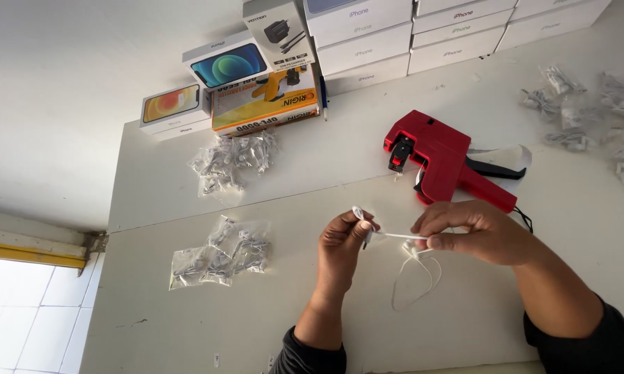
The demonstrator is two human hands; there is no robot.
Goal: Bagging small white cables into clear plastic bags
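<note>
- The left hand [343, 242] pinches one end of a white cable [395, 237], fingers closed around its bunched part.
- The right hand [471, 232] pinches the same cable further along, thumb and forefinger shut on it.
- The cable sits just in front of the red label gun [440, 163]; its slack loops down onto the table [187, 325].
- Judged best: keep the stretch between both pinches taut and the coils even.
- Bagged cables [218, 256] lie left of the gun.

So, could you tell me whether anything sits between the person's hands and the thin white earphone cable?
Nothing visible: the left hand and right hand both already pinch the thin white earphone cable.
</note>
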